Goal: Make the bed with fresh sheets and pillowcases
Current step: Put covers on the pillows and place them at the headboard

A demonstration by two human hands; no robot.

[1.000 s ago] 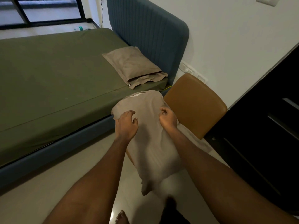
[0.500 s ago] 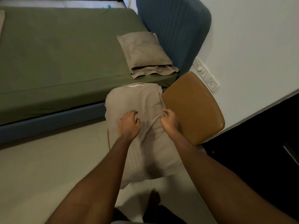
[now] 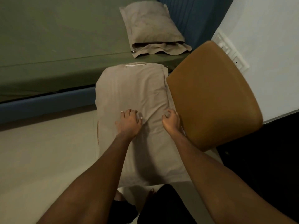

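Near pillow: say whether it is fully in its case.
Not fully: a white strip of pillow shows at the far end of the case.

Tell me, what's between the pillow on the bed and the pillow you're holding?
Only bare green sheet lies between the bed pillow and the held pillow, in the head view.

Pretty clearly a home bedroom: green-sheeted bed (image 3: 48, 46), padded blue headboard (image 3: 194, 16), pillow (image 3: 150, 28), wall switches (image 3: 229, 50).
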